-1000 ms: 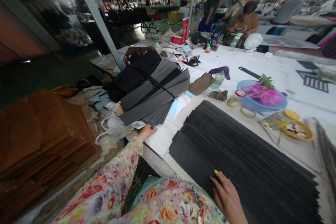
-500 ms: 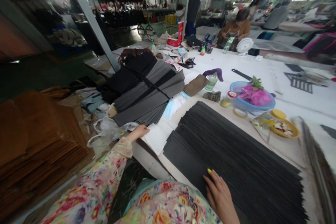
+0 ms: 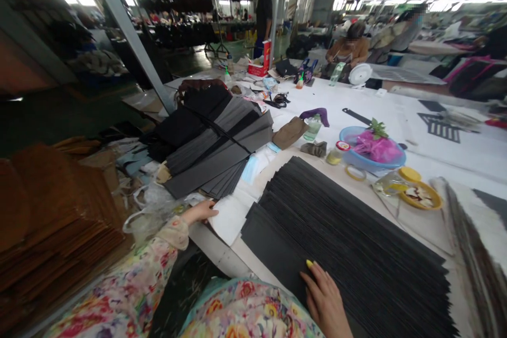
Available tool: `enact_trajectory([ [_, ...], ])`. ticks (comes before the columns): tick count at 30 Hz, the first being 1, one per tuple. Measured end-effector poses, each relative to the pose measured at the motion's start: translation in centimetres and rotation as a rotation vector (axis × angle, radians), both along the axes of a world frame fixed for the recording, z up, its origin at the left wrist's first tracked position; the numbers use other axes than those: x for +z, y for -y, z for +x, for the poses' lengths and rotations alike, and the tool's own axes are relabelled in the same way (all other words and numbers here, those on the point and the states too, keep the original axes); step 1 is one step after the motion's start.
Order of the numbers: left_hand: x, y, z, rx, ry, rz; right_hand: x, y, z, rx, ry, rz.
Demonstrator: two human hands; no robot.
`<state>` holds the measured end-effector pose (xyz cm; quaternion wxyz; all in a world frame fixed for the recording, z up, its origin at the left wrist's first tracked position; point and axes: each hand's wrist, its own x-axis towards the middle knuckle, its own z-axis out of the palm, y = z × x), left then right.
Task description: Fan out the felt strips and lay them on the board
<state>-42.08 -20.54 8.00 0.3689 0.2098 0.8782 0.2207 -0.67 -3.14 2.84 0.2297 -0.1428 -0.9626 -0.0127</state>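
Note:
My left hand (image 3: 201, 212) is at the near table edge, its fingers closed on the edge of a folded white sheet (image 3: 230, 217), which looks like paper or thin cloth. My right hand (image 3: 324, 296) lies with fingers stretched out on a long fanned row of dark grey flat strips (image 3: 344, 232). Something yellow covers one fingertip of that hand. Beyond my left hand a second pile of black and grey strips (image 3: 214, 140) rests on the table, with a dark band across it.
Crumpled clear plastic bags (image 3: 148, 211) lie left of my left hand. Brown sheets (image 3: 51, 232) are stacked at far left. A blue basin (image 3: 348, 150) with a pink bag, a tape roll (image 3: 355, 172) and a jar (image 3: 390, 182) stand behind the strips. A metal post (image 3: 130, 37) rises at left.
The view has shifted slightly, so table things sit a little lower and further left. Both hands stay at the same places. In the background a standing person has moved left, out from behind a post.

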Motion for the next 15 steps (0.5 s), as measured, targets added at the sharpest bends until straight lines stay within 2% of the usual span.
enact_trajectory([
  [3, -1.1, 0.4, 1.2, 0.043, -0.025, 0.014, -0.2, -0.2, 0.0, 0.011, -0.017, 0.007],
  [5, -1.2, 0.6, 1.4, 0.078, -0.05, 0.016, -0.2, -0.3, 0.0, 0.024, -0.019, 0.019],
  [8, -0.2, 1.2, 0.9, 0.119, -0.049, 0.033, -0.1, -0.4, 0.0, 0.036, -0.024, 0.047],
  [11, 1.4, 1.6, 0.3, 0.204, 0.056, 0.115, 0.0, -0.4, -0.1, 0.033, -0.017, 0.056],
  [13, 1.9, 1.7, 0.2, 0.258, 0.112, 0.143, 0.2, -0.3, 0.0, 0.029, -0.014, 0.054],
  [15, 1.8, 1.8, 0.3, 0.205, -0.003, 0.097, 0.2, -0.3, 0.0, 0.024, -0.007, 0.046],
])
